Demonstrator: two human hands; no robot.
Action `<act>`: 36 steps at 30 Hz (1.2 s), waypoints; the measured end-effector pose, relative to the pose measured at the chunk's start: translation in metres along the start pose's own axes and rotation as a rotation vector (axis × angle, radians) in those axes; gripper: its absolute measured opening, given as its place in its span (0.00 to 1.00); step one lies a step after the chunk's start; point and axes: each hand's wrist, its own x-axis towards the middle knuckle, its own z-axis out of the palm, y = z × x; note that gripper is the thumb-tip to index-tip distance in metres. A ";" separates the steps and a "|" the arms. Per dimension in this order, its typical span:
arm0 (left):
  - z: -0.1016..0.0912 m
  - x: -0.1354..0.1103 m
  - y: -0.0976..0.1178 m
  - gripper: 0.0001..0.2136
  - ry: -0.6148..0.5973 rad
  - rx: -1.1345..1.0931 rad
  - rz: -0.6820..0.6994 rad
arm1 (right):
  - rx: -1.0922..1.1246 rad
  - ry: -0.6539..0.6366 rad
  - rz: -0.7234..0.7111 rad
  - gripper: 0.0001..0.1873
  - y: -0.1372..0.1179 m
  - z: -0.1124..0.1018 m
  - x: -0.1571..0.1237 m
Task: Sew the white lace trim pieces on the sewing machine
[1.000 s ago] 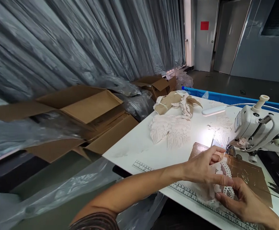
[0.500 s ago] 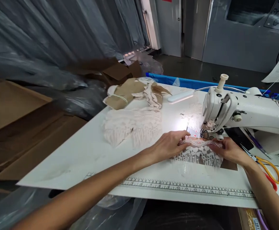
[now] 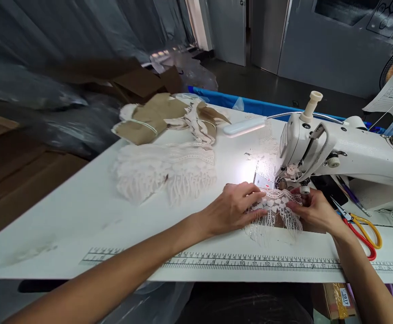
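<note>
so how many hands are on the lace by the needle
2. Left hand on the lace piece's left side, right hand on its right side, before the sewing machine; none looks hidden.

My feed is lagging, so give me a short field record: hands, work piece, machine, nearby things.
Left hand: palm down on the white openwork lace piece
Right hand: fingers curled on its right edge; grip unclear
Lace: top edge by white sewing machine needle, on white table
Nearby: yellow-and-red-handled scissors at right; pale fringed lace pile at left
</note>
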 end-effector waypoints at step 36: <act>-0.001 0.003 -0.002 0.27 -0.037 -0.506 -0.604 | -0.686 0.105 -0.599 0.19 0.033 0.031 -0.005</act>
